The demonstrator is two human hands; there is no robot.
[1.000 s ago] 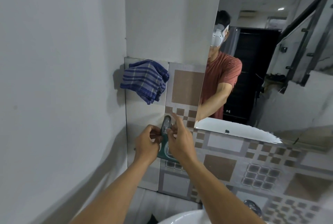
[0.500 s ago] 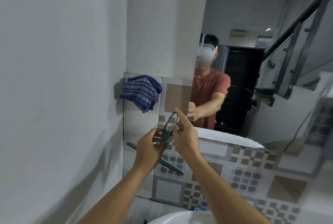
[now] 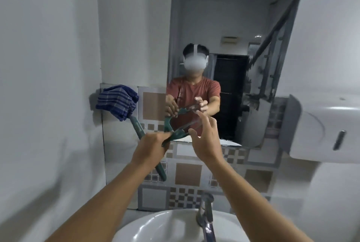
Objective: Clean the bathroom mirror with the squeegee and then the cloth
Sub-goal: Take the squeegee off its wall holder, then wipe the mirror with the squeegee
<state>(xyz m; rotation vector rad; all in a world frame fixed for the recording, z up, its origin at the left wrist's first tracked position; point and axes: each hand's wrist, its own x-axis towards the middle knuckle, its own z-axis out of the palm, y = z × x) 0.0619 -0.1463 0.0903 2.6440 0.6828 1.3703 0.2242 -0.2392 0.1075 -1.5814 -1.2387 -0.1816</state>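
Observation:
The tall mirror (image 3: 224, 18) hangs on the wall above the tiled band and reflects a person in a red shirt. My left hand (image 3: 149, 147) is closed on the green squeegee (image 3: 137, 125); its blade runs diagonally from under the cloth down past my wrist. The loop-shaped handle part sticks up toward the mirror's lower edge. My right hand (image 3: 203, 137) is just right of that loop, fingers spread, thumb near it, gripping nothing that I can see. A blue striped cloth (image 3: 116, 100) hangs on the wall left of the mirror.
A white sink (image 3: 155, 228) with a chrome tap (image 3: 205, 214) lies below my arms. A white paper dispenser (image 3: 321, 127) juts from the right wall. A plain white wall closes in on the left. Patterned brown and grey tiles (image 3: 188, 174) cover the wall behind the sink.
The squeegee came off the wall and is now in my left hand, raised toward the mirror's lower edge. My right hand let go and opened. My view swung right, onto the mirror.

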